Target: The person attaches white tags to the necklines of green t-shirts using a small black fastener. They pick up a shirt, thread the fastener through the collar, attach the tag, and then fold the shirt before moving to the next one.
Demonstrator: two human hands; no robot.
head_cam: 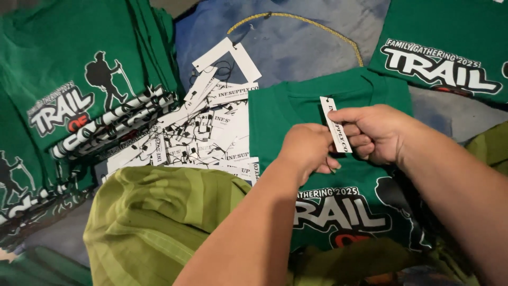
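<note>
A green printed T-shirt (296,106) lies flat in front of me, collar toward the top. My right hand (373,132) pinches a narrow white paper hang tag (334,124) upright over the shirt's collar area. My left hand (307,148) is closed just left of the tag, its fingers meeting the tag's lower end; whether it grips the tag or its string is hidden. A loose pile of white hang tags (206,132) with black strings lies to the left of the shirt.
A stack of folded green printed shirts (79,90) sits at the left. Another green shirt (450,47) lies at the top right. An olive-green cloth (153,222) covers my lap at the bottom left. Blue fabric (296,42) with a yellow cord (317,24) lies beneath.
</note>
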